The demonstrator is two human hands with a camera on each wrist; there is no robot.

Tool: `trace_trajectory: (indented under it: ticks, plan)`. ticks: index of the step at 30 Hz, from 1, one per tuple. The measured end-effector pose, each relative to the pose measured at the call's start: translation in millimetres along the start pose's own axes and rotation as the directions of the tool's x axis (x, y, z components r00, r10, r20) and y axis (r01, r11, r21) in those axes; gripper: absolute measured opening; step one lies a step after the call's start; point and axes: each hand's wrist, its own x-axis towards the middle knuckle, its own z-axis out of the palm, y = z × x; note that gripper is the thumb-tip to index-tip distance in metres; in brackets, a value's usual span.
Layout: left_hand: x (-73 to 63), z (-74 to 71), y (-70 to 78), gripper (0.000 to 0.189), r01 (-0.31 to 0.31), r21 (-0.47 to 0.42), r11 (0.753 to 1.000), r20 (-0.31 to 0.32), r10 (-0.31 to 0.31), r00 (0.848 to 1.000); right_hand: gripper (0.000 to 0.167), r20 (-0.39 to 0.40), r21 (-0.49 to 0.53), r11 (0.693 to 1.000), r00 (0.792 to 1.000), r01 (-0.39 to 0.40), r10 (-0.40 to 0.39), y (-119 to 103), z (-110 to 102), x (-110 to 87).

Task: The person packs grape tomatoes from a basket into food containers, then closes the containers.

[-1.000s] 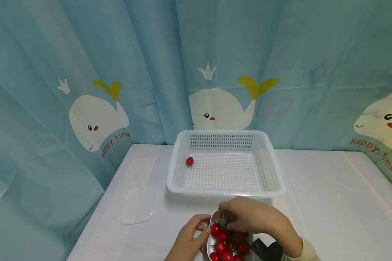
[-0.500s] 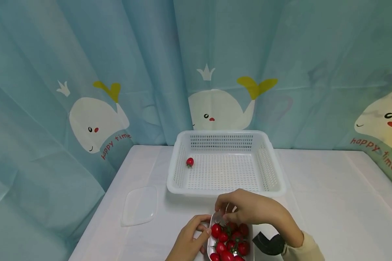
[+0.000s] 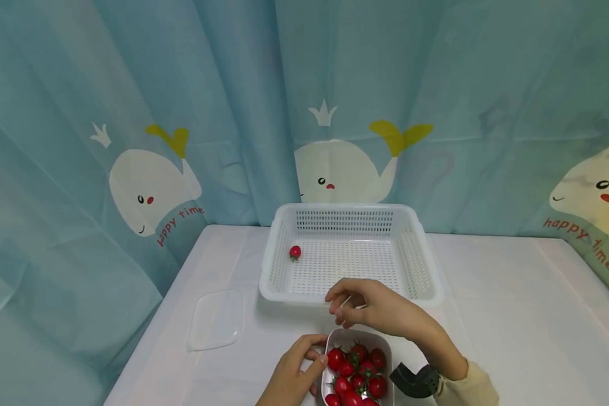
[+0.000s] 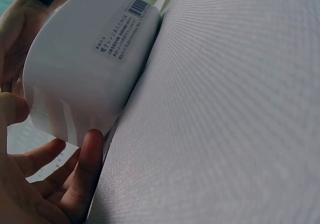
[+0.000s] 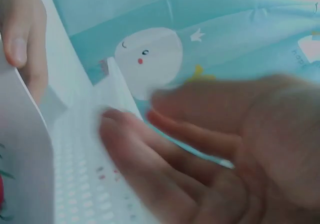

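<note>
Curtain (image 3: pixel 132 84) print reads "happy time"; we count one tomato (image 3: pixel 295 252) in basket (image 3: pixel 426 282). Left hand (image 3: pixel 291 378) grips tub (image 3: pixel 330 341); right hand (image 3: pixel 370 307) pinching, contents unclear.

Your bench (image 3: pixel 512 293) wears a white woven cloth, matt, fine ribbed weave | basket (image 3: pixel 352 299) is white perforated plastic, faintly glossy | tub (image 4: pixel 85 69) under your left hand's fingers (image 4: pixel 90 154) is smooth matt white plastic with a printed label | tomatoes (image 3: pixel 356 372) glossy red | lid (image 3: pixel 217 318) clear plastic | curtain (image 3: pixel 132 113) soft matt printed fabric
</note>
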Motion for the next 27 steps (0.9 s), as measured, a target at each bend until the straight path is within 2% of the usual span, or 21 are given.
trace_trajectory:
  ticks: [2, 5, 11, 15, 19, 27]
  plan:
    - [0.2, 0.3, -0.8, 0.043, -0.005, 0.001, 1.000, 0.000, 0.005, 1.000, 0.024, -0.099, 0.046, 0.999, 0.995, -0.014, 0.018, 0.3, 3.0, 4.2]
    - [0.3, 0.7, -1.3, 0.043, -0.007, 0.000, 1.000, -0.002, 0.007, 1.000, 0.024, -0.233, 0.109, 0.993, 0.970, -0.039, 0.063, 1.0, 7.6, 9.9]
    - [-0.3, 0.3, 1.2, 0.042, -0.011, 0.014, 1.000, -0.006, 0.011, 1.000, 0.027, -0.401, 0.143, 0.988, 0.910, -0.052, 0.106, 2.4, 13.6, 17.5]
    - [-0.3, 0.0, 3.3, 0.041, -0.002, 0.025, 1.000, -0.015, 0.003, 1.000, 0.027, -0.466, 0.128, 0.990, 0.877, -0.065, 0.117, 3.0, 15.0, 21.6]
    - [-0.5, 0.2, 4.3, 0.041, 0.006, 0.023, 1.000, -0.018, -0.005, 1.000, 0.028, -0.505, 0.117, 0.990, 0.854, -0.077, 0.126, 4.1, 16.2, 26.8]
    - [0.1, 0.6, 2.5, 0.042, 0.000, 0.023, 1.000, -0.009, 0.001, 1.000, 0.029, -0.517, 0.093, 0.994, 0.851, -0.053, 0.094, 4.8, 18.8, 45.6]
